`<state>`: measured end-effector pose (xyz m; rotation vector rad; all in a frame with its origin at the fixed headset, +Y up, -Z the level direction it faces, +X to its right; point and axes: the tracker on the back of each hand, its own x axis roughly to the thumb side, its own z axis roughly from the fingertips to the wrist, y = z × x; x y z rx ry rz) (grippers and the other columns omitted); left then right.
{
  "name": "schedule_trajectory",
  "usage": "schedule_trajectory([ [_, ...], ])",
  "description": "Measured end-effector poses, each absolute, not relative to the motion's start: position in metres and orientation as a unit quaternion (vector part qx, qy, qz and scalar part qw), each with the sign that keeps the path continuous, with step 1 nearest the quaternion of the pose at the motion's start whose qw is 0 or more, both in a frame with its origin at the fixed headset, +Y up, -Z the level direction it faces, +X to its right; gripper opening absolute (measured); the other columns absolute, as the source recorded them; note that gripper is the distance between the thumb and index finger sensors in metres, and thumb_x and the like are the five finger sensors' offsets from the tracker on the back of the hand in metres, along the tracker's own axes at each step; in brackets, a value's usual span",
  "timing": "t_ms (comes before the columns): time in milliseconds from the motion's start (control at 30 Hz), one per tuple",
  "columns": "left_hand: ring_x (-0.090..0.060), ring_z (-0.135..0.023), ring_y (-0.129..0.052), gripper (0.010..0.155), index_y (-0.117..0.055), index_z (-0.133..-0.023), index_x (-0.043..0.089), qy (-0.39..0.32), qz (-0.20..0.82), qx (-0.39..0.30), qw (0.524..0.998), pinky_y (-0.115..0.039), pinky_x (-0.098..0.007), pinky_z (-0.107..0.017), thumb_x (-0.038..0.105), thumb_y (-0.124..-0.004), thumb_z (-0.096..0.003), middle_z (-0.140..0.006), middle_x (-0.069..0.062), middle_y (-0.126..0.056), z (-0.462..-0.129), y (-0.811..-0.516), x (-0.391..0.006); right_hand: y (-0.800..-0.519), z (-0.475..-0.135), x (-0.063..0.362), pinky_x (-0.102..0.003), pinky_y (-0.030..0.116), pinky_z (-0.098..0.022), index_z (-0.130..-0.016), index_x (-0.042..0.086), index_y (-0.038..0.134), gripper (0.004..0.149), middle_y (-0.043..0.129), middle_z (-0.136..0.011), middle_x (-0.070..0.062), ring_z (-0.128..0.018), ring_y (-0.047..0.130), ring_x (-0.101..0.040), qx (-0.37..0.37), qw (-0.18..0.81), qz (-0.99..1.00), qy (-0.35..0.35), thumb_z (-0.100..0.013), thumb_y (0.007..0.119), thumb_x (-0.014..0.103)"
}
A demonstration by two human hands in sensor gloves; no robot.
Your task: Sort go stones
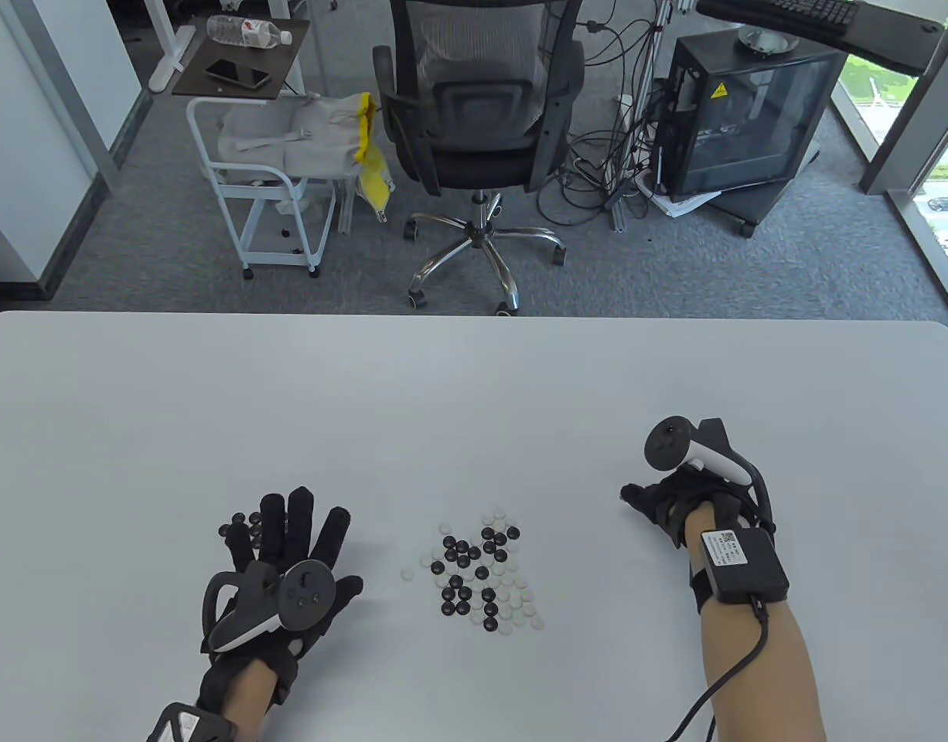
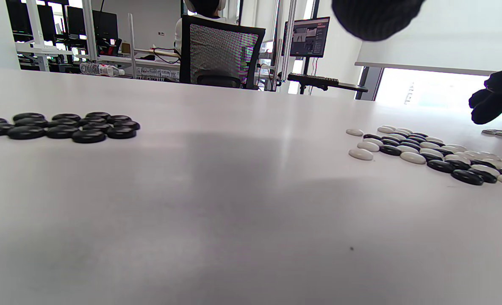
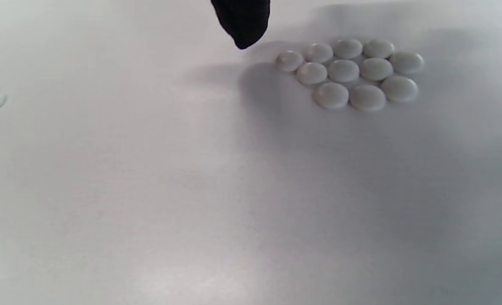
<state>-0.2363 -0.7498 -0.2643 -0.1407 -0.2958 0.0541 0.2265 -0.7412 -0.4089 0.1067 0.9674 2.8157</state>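
Centrally, the mixed pile [image 1: 485,570] of black and white stones lies on the table [image 1: 474,386]. At 9 o'clock from it, the left hand [image 1: 288,556] rests flat, fingers straight, released, beside the black group [image 2: 60,126]. At 3 o'clock, the right hand [image 1: 667,502] hovers with fingers curled; its grip cannot be determined. The white group [image 3: 352,74] lies beneath it.

We count two gloved hands, the left hand [image 1: 288,556] and the right hand [image 1: 675,502], and three groups of stones: a mixed pile [image 1: 485,572] of black and white ones, too many to count surely; eleven sorted white stones [image 3: 352,72]; about a dozen sorted black stones [image 2: 64,126]
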Motion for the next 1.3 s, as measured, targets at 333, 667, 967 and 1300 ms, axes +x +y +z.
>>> schedule_trajectory([
  [333, -0.056, -0.097, 0.015, 0.081, -0.014, -0.118, 0.021, -0.144, 0.027, -0.068, 0.987, -0.003, -0.084, -0.055, 0.056, -0.056, -0.0583, -0.114, -0.028, 0.013, -0.265, -0.750, -0.237, -0.726, -0.400, 0.132, -0.091, 0.012, -0.055, -0.110, 0.004, 0.071, 0.068, 0.018, -0.115, -0.042, -0.094, 0.001, -0.068, 0.200, 0.089, 0.918, 0.330, -0.063, 0.053, 0.050],
  [667, -0.056, -0.097, 0.014, 0.081, -0.014, -0.118, 0.021, -0.146, 0.034, -0.060, 0.987, -0.003, -0.084, -0.055, 0.056, -0.056, -0.0583, -0.114, -0.028, 0.013, -0.265, -0.748, -0.239, -0.755, -0.400, 0.088, -0.092, 0.012, -0.055, -0.114, 0.005, 0.062, 0.069, 0.011, -0.113, -0.043, -0.093, -0.002, -0.068, 0.245, 0.125, 0.898, 0.343, -0.063, 0.051, 0.051],
  [967, -0.055, -0.097, 0.015, 0.081, -0.014, -0.118, 0.021, -0.142, 0.041, -0.063, 0.987, -0.003, -0.083, -0.055, 0.056, -0.056, -0.0584, -0.114, -0.028, 0.013, -0.265, -0.748, -0.242, -0.765, -0.407, 0.095, -0.091, 0.012, -0.055, -0.113, 0.008, 0.064, 0.067, 0.013, -0.113, -0.043, -0.093, -0.001, -0.068, 0.221, 0.115, 0.903, 0.351, -0.063, 0.051, 0.050],
  [1300, -0.055, -0.097, 0.015, 0.081, -0.014, -0.118, 0.021, -0.141, 0.042, -0.064, 0.987, -0.003, -0.084, -0.054, 0.056, -0.056, -0.0584, -0.114, -0.028, 0.013, -0.265, -0.748, -0.243, -0.752, -0.409, 0.162, -0.092, 0.012, -0.055, -0.107, 0.005, 0.076, 0.068, 0.020, -0.115, -0.042, -0.095, 0.002, -0.068, 0.121, 0.065, 0.927, 0.348, -0.062, 0.052, 0.050],
])
